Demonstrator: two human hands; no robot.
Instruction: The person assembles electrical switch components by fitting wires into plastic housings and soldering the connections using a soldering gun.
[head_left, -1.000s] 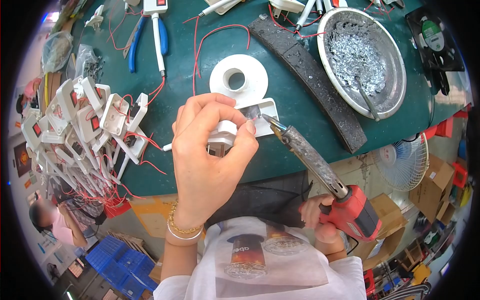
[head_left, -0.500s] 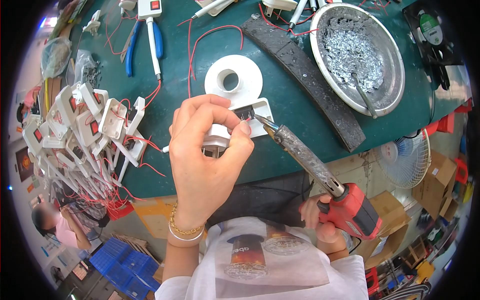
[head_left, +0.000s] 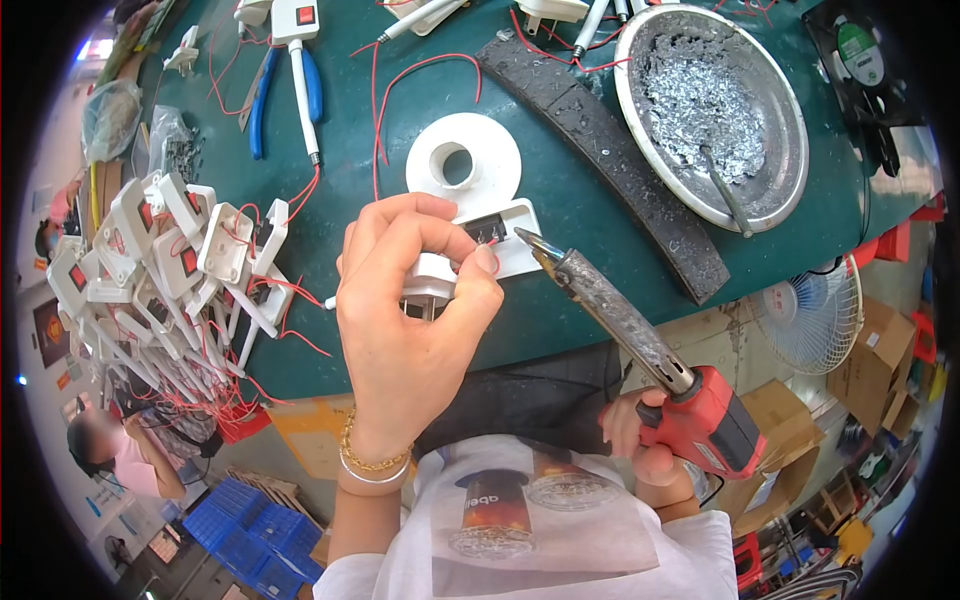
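My left hand (head_left: 410, 300) is closed in a pinch, with thumb and forefinger on a red wire (head_left: 495, 262) beside the black switch in a white plug housing (head_left: 522, 222). A white plug part with metal prongs (head_left: 428, 285) shows under the curled fingers. My right hand (head_left: 635, 435) grips the red handle of a soldering gun (head_left: 715, 425). The gun's tip is just right of the switch, over the housing, apparently not touching it. Behind the housing lies a white spool (head_left: 487, 150).
A metal bowl of solder scraps (head_left: 795, 165) and a dark curved strip (head_left: 610, 150) lie to the right. Blue-handled pliers (head_left: 313, 85) are at the back left. Many white housings with red wires (head_left: 190, 255) are piled left. A person (head_left: 150, 460) is at the far left.
The soldering gun's tip touched or nearly touched the switch half a second ago and has since drawn slightly right, away from it. The table contents have shifted slightly left in view.
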